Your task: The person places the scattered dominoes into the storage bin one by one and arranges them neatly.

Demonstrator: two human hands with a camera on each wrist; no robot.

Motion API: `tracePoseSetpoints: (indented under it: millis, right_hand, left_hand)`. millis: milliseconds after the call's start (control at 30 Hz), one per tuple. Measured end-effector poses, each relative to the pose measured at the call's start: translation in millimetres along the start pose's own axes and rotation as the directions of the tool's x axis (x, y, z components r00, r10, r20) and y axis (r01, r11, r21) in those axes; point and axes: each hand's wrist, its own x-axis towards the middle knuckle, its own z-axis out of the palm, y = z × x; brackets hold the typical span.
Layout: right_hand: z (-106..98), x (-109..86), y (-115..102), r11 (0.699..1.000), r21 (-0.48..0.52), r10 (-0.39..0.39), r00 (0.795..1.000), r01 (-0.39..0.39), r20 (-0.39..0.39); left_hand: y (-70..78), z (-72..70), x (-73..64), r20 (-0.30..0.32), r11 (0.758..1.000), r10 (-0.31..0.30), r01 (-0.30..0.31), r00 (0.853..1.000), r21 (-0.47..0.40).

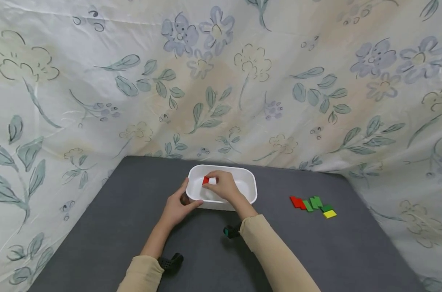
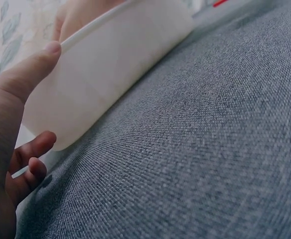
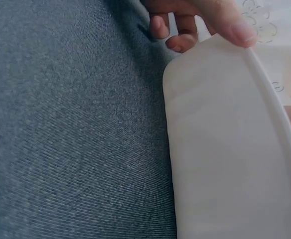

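A white rectangular plastic tub (image 1: 217,206) stands near the back of the dark table. My left hand (image 1: 175,210) grips its left end, the thumb over the front rim and the other fingers around the side. In the left wrist view the thumb (image 2: 41,62) lies on the rim, with two curled fingers by the lower corner of the tub wall (image 2: 105,74). Inside the tub, my right hand (image 1: 223,186) pinches a small red tile (image 1: 205,181) between thumb and fingers, towards the left end. The right wrist view shows mostly the tub's outer wall (image 3: 225,129).
To the right of the tub lies a loose cluster of small flat tiles: red tiles (image 1: 297,202), green tiles (image 1: 312,203), a dark green tile (image 1: 326,208) and a yellow tile (image 1: 329,214). A floral curtain (image 1: 221,81) hangs behind the grey cloth-covered table (image 1: 133,194).
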Motion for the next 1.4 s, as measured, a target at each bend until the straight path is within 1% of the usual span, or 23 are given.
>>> tracePoseSetpoints:
  millis: [233,400,500,600,700,800,933,1133,1400]
  right_hand:
    - [5,8.8,-4,1.000,0.000,0.013,0.998,-0.013,0.055]
    - [10,13.7,-4,0.999,-0.001,0.036,0.996,-0.036,0.084]
    - [12,17.5,-1,0.999,-0.013,0.040,0.993,-0.039,0.110]
    - [17,20.7,0,0.998,-0.036,0.051,0.987,-0.046,0.152]
    - [22,23.9,0,0.995,-0.071,0.086,0.977,-0.074,0.195]
    - [25,26.1,-2,0.989,-0.116,0.118,0.969,-0.094,0.219]
    - [27,27.6,-5,0.982,-0.153,0.144,0.962,-0.110,0.233]
    - [28,31.6,-6,0.978,-0.167,0.164,0.958,-0.126,0.237]
    - [30,32.0,-3,0.975,-0.132,0.204,0.948,-0.176,0.243]
  left_hand:
    - [0.3,-1.7,-2.1,0.002,1.000,-0.002,0.002,1.000,0.010]
    - [0.2,-0.4,-1.6,0.009,1.000,0.005,-0.005,1.000,-0.007]
    - [1.0,0.2,1.1,0.014,1.000,0.011,-0.010,1.000,-0.020]
    - [2.5,-0.7,0.9,0.011,1.000,0.002,-0.002,1.000,-0.017]
    - [3.0,-2.1,-0.1,0.007,1.000,-0.012,0.012,1.000,-0.008]
    - [3.3,-2.7,-0.4,0.012,1.000,-0.018,0.018,1.000,-0.008]
    - [1.1,-2.4,0.6,0.014,1.000,-0.013,0.014,1.000,-0.021]
    - [-1.0,-2.8,2.5,0.010,1.000,-0.006,0.006,1.000,0.003]
    - [1.7,-2.5,1.6,0.017,1.000,-0.025,0.025,1.000,-0.019]
